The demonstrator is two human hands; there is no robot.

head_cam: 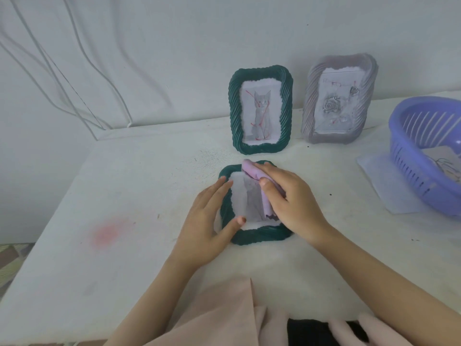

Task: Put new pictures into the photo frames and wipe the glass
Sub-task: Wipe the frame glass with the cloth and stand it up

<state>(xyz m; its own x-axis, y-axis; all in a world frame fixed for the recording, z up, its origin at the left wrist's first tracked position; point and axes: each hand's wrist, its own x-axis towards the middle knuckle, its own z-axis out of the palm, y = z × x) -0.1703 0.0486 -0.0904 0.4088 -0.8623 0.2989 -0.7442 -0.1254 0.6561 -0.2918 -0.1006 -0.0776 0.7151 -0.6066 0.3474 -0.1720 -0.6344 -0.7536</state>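
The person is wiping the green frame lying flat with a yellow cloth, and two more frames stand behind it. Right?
Nearly. The head view shows the cloth is pale purple, not yellow. The right hand wipes the flat green frame with it, and two more frames, the cat frame and the grey frame, stand behind.

Table (119,186) free leftward; upright green frame (260,109), grey frame (339,101) stand behind; basket (399,136) perhaps crowds the right.
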